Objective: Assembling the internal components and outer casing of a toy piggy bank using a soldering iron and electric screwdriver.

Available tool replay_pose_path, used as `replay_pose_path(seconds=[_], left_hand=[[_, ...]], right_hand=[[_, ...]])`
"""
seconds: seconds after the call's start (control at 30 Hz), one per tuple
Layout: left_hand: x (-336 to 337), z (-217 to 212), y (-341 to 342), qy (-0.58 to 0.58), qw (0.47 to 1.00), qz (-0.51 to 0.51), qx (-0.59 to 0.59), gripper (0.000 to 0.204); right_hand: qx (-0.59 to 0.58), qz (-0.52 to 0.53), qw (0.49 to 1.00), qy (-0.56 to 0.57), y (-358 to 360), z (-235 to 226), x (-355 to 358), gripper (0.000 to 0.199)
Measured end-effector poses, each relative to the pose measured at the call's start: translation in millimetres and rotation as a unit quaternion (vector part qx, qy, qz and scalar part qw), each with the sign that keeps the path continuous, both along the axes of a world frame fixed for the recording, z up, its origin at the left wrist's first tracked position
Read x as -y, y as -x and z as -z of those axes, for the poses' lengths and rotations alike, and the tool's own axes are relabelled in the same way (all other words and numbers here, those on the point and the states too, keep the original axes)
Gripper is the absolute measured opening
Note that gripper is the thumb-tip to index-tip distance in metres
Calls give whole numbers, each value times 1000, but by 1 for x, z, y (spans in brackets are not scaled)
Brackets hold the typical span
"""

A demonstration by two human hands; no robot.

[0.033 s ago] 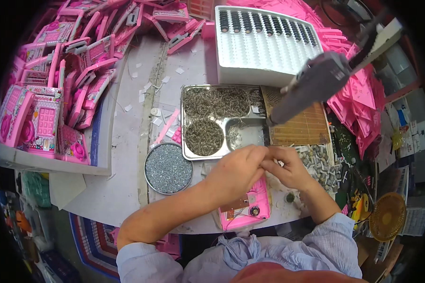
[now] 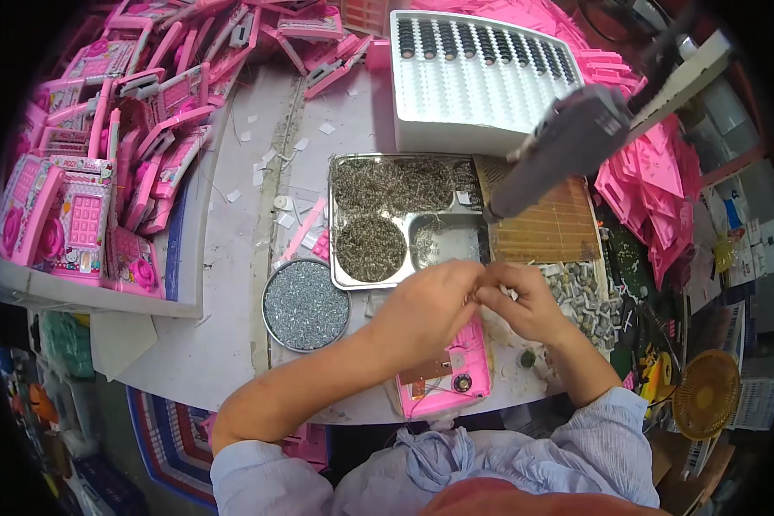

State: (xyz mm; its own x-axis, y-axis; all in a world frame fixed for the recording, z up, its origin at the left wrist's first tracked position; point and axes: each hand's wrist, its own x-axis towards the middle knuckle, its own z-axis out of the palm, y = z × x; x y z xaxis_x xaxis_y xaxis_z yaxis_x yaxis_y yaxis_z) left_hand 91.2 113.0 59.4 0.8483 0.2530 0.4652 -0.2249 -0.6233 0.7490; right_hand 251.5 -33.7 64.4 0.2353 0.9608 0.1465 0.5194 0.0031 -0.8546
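My left hand (image 2: pixel 434 297) and my right hand (image 2: pixel 525 301) meet fingertip to fingertip just in front of a metal tray (image 2: pixel 378 285). Both are closed in a pinch. A small pale bit (image 2: pixel 512 294) shows at the right fingers; what it is I cannot make out, and what the left fingers hold is hidden. Under the hands lies an open pink plastic shell (image 2: pixel 476 365) with a brown board (image 2: pixel 427 370) and a round dark part (image 2: pixel 463 383) in it. A grey hanging power screwdriver (image 2: pixel 568 142) slants down, its tip above the tray's right edge, apart from my hands.
Small springy metal parts (image 2: pixel 370 249) fill tray compartments. Left of it stands a round dish of tiny silvery pieces (image 2: pixel 305 305). Small parts (image 2: pixel 580 297) lie heaped right. A white foam tray (image 2: pixel 456 129) stands behind; a bin of pink toy phones (image 2: pixel 86 224) sits far left.
The hanging screwdriver has shifted slightly up and to the left. My hands stay pinched together in nearly the same place.
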Motion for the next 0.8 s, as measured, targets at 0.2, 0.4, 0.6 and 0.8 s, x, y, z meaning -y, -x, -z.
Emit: replay_pose_path(seconds=[0.2,0.4,0.6,0.8], left_hand=[[-22,-9,-12,83,988,-28,-127,23],[-61,-4,-38,418,848,110,-307,23],[-57,9,-38,422,862,121,-254,23],[-36,3,-38,138,979,51,-140,22]], right_hand=[[7,47,999,23,-5,-12,-15,12],[235,-12,948,-213,-34,8,-38,11],[76,34,996,-44,-38,8,-34,16],[-147,38,986,63,-39,13,-33,38]])
